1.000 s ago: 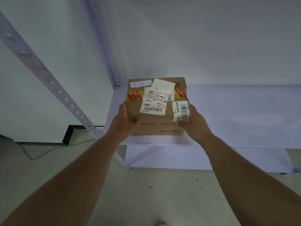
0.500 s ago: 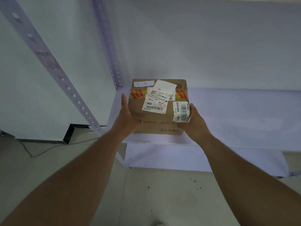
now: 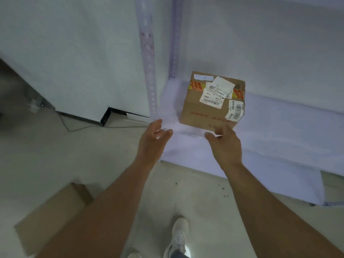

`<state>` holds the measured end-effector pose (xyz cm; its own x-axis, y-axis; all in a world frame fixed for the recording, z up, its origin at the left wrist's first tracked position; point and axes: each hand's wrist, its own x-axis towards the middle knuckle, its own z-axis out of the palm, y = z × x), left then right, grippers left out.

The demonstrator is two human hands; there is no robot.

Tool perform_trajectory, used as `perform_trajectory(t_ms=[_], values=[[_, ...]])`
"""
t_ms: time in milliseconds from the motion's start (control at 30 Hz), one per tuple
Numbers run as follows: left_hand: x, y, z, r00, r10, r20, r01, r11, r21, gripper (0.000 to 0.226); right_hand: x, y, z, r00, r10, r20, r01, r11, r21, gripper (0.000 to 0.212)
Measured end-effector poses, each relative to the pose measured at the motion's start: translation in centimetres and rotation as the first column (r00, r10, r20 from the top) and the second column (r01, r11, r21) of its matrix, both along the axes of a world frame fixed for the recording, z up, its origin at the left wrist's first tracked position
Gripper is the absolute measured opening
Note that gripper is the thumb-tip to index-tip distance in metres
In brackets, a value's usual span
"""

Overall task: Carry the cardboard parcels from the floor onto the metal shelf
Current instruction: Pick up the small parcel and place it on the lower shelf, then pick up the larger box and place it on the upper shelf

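One cardboard parcel (image 3: 212, 101) sits on the metal shelf (image 3: 279, 131), near its left corner. A second cardboard parcel (image 3: 50, 216) lies on the floor, well to the left of the shelf. Two perforated uprights (image 3: 149, 71) rise at the shelf's left end. Two bare hands, left hand (image 3: 154, 140) and right hand (image 3: 223, 144), hover at the shelf's front edge. Two white shoes (image 3: 178, 237) stand on the floor before the shelf.

Matt brown cardboard parcel (image 3: 212, 107) bears glossy paper labels (image 3: 214, 96); the shelf (image 3: 279, 131) is pale painted metal, the floor (image 3: 55, 155) smooth concrete.
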<state>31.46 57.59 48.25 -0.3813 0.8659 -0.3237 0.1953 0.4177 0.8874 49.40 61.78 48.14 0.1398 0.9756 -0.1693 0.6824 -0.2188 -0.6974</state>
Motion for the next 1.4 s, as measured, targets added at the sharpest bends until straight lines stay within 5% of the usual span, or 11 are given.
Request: perform_trajectory(t_ms=[167,533,900,1167,1400], values=[[-4.8,-8.4,0.7,0.954,0.264,0.143,-0.261,0.965,-0.037,0.046,-7.8,-5.0,0.6,0.953,0.148,-0.263,-0.188,0.973,-0.135,0.014],[-17.9,-25.3,0.3,0.68,0.696,0.229,-0.691,0.714,-0.117,0.045,-27.4,-16.2,-1.0,0.776,0.54,-0.326,-0.609,0.776,-0.166,0.018],[-27.7,-37.4,-1.0,0.573,0.785,0.236,-0.778,0.612,-0.145,0.042,-39.1,-28.0,-3.2,0.717,0.645,-0.265,-0.696,0.688,-0.207,0.021],[-32.3,-39.4,-3.2,0.504,0.831,0.237,-0.819,0.547,-0.174,0.043,-44.8,-29.8,-5.1,0.702,0.663,-0.26,-0.71,0.678,-0.191,0.066],[-37.1,-36.4,-6.7,0.485,0.852,0.199,-0.823,0.521,-0.226,0.044,-50.5,-27.1,-9.8,0.676,0.703,-0.222,-0.736,0.631,-0.245,0.051]])
